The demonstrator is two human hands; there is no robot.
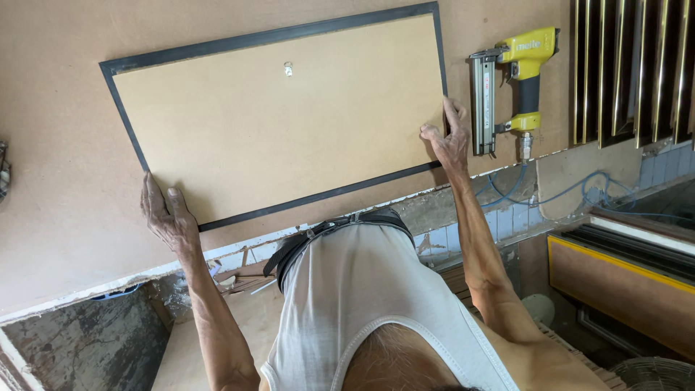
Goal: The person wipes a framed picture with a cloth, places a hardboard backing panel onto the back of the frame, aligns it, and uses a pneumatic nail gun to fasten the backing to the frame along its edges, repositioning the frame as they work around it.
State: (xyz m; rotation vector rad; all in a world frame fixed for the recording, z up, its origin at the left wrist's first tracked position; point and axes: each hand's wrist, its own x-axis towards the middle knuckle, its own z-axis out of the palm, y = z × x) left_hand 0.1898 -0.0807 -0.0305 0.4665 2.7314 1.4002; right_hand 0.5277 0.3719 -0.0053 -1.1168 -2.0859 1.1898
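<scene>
A large picture frame [279,119] lies face down on the brown workbench [58,108], showing its tan backing board, a thin black border and a small metal hanger [288,69] near the far edge. My left hand [166,217] grips the frame's near left corner. Over at the right edge of the frame, my right hand [447,139] rests with its fingers spread on the border. Just right of that hand lies a yellow and grey pneumatic nail gun [510,87].
A blue air hose [550,195] runs from the nail gun down off the bench edge. Gold and dark frame mouldings [630,69] stand at the far right. Below the bench are boards, a wooden panel [615,289] and rubble.
</scene>
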